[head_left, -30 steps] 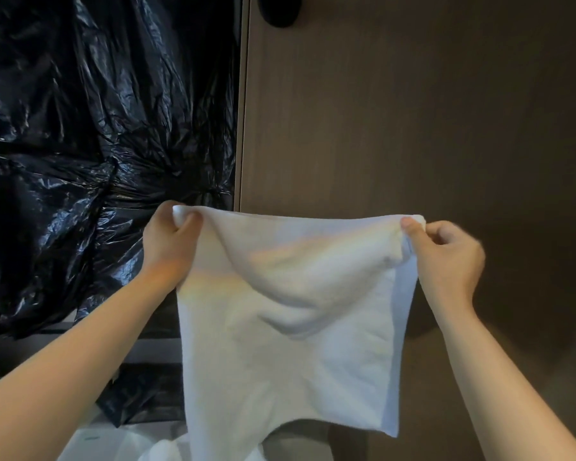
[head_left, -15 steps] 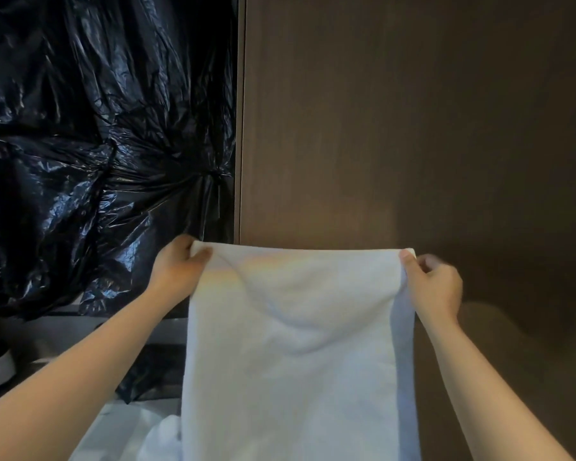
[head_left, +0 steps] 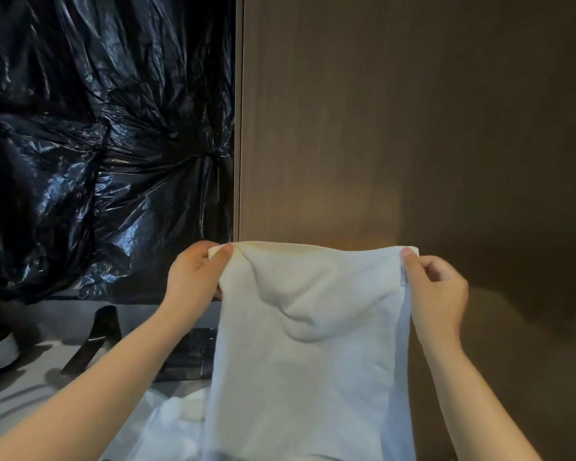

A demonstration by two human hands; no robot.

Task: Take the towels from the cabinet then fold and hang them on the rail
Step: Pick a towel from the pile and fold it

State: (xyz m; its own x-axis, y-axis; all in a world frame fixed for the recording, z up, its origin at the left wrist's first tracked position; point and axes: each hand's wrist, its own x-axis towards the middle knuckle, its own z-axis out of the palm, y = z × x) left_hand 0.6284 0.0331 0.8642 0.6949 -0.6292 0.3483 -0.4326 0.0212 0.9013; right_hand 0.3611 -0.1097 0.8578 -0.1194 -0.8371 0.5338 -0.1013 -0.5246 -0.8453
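- The left hand (head_left: 193, 274) and right hand (head_left: 436, 294) each pinched a top corner of the white towel (head_left: 310, 354).
- Black plastic sheeting (head_left: 97, 144) hung at left, beside a brown wooden panel (head_left: 396, 111).

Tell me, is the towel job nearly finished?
Not yet. One white towel is out. The left hand and right hand pinch its top corners, holding it spread out. More white cloth lies below. Finishing the fold and hanging are left; no rail shows.
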